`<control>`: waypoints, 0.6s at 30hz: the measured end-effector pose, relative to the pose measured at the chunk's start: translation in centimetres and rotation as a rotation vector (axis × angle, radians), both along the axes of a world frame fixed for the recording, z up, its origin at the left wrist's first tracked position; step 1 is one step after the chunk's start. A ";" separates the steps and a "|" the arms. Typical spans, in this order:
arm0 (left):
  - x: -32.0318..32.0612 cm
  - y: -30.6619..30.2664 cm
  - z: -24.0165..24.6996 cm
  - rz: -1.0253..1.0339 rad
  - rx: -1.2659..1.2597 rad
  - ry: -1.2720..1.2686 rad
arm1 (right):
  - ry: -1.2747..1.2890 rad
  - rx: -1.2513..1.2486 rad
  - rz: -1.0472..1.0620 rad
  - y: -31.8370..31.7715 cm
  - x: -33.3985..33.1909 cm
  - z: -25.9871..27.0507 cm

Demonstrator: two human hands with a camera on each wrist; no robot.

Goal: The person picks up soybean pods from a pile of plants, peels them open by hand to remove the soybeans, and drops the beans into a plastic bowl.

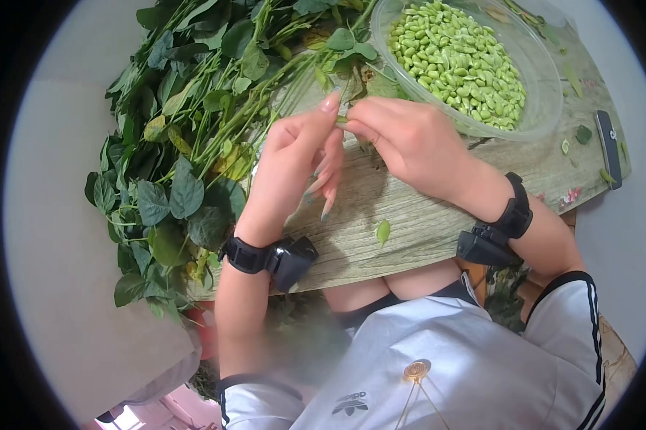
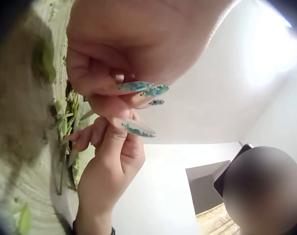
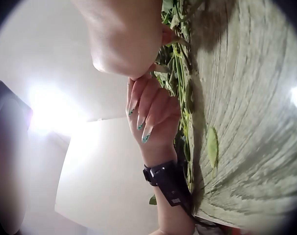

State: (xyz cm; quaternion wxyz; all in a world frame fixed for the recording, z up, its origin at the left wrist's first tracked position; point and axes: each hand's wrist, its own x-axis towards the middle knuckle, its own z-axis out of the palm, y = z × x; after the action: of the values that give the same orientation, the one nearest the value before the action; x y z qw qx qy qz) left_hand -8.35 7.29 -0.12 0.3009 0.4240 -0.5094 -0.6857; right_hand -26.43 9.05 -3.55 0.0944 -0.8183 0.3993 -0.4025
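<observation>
1. Pod (image 1: pixel 342 121) is right between the two hands, over the table (image 1: pixel 423 233).
2. Left hand (image 1: pixel 295 152): thumb and fingertip look to be pinching one end of it, the other fingers hanging loosely bent (teal glitter nails, btw).
3. Right hand (image 1: pixel 414 142): thumb and index pressed together, pinching the other end. Can't tell what its hidden fingers do.
4. Bowl (image 1: pixel 546 93) of beans (image 1: pixel 455 64) just beyond the right hand, leafy stalks (image 1: pixel 187 125) beside the left.

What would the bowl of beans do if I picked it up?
The bowl would probably feel heavy, since many beans are heaped inside. It looks thin and see-through, so it might bend. The beans look loose, so they could slide if it tipped.
</observation>
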 end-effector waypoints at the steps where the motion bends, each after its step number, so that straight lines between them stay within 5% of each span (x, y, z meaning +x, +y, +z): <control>1: -0.1 0.1 0.1 0.004 -0.039 -0.004 | -0.114 0.055 0.014 0.0 0.2 -0.4; 3: -0.2 0.3 0.2 0.006 -0.043 -0.004 | -0.227 0.110 0.023 0.1 0.3 -0.4; 5: -0.4 0.4 0.2 0.011 -0.048 -0.003 | -0.461 0.551 0.122 0.7 0.4 0.3; 11: -0.6 0.5 -1.2 -0.011 -0.058 0.181 | -0.995 1.007 0.327 0.5 0.9 0.3; 18: -0.3 0.8 -1.4 0.010 -0.666 -0.240 | -1.157 1.131 0.319 0.9 0.9 0.8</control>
State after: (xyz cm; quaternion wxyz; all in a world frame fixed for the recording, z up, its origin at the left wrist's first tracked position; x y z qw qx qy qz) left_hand -8.67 8.09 -1.53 0.3640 0.3824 -0.7348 -0.4258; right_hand -25.53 9.95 -2.70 0.7392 -0.3572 0.3087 -0.4803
